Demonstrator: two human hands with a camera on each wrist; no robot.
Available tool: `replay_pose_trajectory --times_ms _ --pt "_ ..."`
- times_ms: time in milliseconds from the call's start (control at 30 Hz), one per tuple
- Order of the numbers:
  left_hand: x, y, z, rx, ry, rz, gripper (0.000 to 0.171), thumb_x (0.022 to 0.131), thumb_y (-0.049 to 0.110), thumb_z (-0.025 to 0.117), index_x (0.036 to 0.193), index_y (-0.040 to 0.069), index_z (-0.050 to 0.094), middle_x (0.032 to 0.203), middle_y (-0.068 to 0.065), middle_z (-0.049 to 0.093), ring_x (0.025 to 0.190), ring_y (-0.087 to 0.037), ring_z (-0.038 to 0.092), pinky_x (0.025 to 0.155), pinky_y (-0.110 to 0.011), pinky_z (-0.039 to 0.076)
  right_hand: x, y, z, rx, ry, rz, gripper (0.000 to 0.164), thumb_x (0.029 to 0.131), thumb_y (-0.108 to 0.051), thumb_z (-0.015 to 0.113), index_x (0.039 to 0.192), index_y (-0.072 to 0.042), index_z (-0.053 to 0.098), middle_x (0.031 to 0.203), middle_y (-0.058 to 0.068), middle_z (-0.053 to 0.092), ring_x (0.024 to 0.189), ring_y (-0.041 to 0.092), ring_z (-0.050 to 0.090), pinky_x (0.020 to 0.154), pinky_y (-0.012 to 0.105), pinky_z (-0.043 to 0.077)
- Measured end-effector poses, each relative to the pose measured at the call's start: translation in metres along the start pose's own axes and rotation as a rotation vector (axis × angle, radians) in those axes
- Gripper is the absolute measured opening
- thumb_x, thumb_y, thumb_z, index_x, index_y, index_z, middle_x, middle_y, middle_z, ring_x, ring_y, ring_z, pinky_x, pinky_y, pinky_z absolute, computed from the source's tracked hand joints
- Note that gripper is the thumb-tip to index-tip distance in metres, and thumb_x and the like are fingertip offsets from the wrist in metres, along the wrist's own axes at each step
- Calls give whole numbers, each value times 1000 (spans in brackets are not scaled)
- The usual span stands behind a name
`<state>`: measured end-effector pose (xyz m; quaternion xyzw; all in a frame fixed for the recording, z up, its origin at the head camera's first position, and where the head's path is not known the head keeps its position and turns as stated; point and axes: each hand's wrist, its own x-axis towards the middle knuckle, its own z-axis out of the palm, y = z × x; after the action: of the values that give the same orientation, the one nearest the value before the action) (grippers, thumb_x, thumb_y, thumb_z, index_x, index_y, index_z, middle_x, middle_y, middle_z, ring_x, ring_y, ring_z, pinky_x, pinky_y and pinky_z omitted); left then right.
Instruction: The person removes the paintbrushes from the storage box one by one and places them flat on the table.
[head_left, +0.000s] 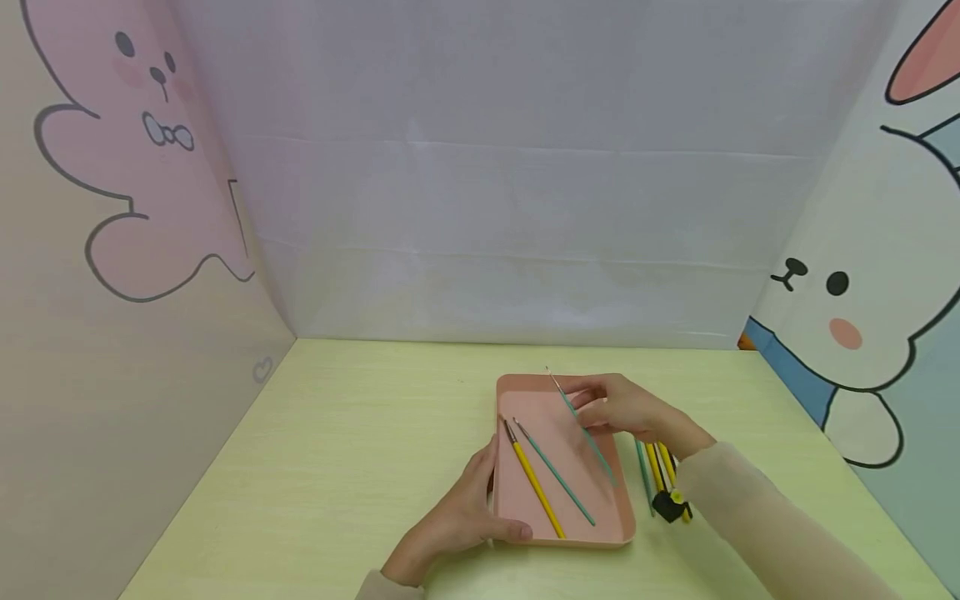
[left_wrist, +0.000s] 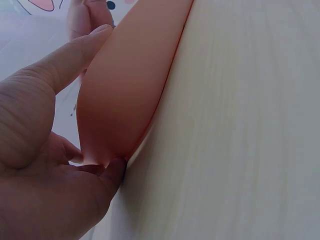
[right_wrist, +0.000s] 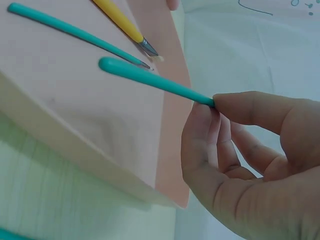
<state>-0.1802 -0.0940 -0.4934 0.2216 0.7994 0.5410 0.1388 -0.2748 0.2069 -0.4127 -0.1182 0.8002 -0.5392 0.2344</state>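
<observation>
My right hand [head_left: 622, 408] pinches a slim green paintbrush [head_left: 596, 450] between thumb and fingertips, near its bristle end. The brush slants over the pink tray [head_left: 611, 517], its rounded handle end [right_wrist: 112, 65] pointing toward the tray's near side in the head view. On the tray floor lie a yellow paintbrush [head_left: 535, 482] and another green paintbrush [head_left: 557, 475], side by side at a slant. With its thumb on the near rim and its fingers along the left wall, my left hand [head_left: 468, 517] grips the tray's near left corner.
Right of the tray, partly under the right forearm, lie more brushes: a green handle [head_left: 645, 483] and several yellow ones [head_left: 654, 465], beside a small black piece [head_left: 670, 506] with a yellow detail. The pale wooden table [head_left: 337, 467] meets a white back wall [head_left: 480, 208] and printed side walls.
</observation>
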Motion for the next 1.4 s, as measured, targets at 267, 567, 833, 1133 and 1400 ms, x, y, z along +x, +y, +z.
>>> replay_pose_trajectory --times_ms 267,567,833,1133,1400 --pt "-1 2 1 -12 2 -22 139 75 32 98 171 34 -2 172 -17 18 145 -31 36 116 -53 35 -18 6 -22 29 36 2 63 100 -1 68 158 -1 46 140 29 51 112 33 65 94 44 59" --pt "-1 3 1 -11 4 -34 140 76 32 98 172 30 -3 172 -19 18 142 -32 38 116 -56 34 -39 20 -44 7 95 17 61 101 -3 68 157 4 43 134 26 54 103 29 67 89 40 61" --pt "-1 2 1 -3 11 -31 139 75 33 99 171 38 -2 172 -19 18 139 -31 40 114 -53 36 -56 35 -61 13 123 31 64 102 -3 68 158 6 40 136 29 52 105 28 68 91 41 61" --pt "1 3 0 -40 -5 7 139 76 27 98 170 39 -2 170 -20 19 136 -31 41 112 -43 42 -70 60 -80 -12 174 84 64 104 -1 64 159 9 34 140 33 49 108 26 66 92 43 61" --pt "0 2 0 -28 -8 -14 138 76 31 98 172 33 -2 171 -21 18 136 -30 43 111 -44 41 -79 81 -87 -25 227 142 65 104 -3 64 159 11 33 145 38 47 109 23 68 89 41 62"
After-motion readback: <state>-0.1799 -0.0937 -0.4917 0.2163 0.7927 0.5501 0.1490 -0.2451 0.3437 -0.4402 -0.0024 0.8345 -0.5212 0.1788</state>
